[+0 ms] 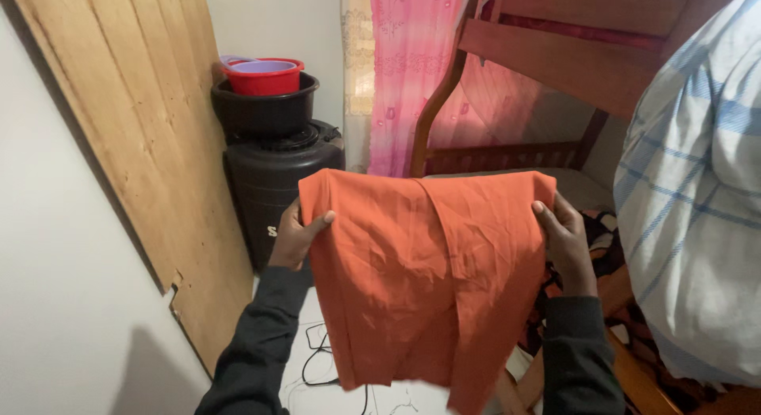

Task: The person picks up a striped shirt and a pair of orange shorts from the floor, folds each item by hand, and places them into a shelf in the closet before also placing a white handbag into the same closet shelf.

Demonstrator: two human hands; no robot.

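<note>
To the left of the hands a wooden board (135, 137) leans on the wall, and behind the left hand a black barrel (273, 185) carries a black tub (265, 106) with a red basin (265, 76) inside. Both arms in dark sleeves are raised forward. The left hand (297, 237) is closed on the left upper edge of an orange cloth (428, 280), thumb in front. The cloth hangs folded between the hands. The right hand (567, 240) pinches the right upper edge in the same way. Behind are a pink curtain (408, 74) and a wooden bunk bed (571, 58); right of the right hand hangs a checked sheet (697, 201).
</note>
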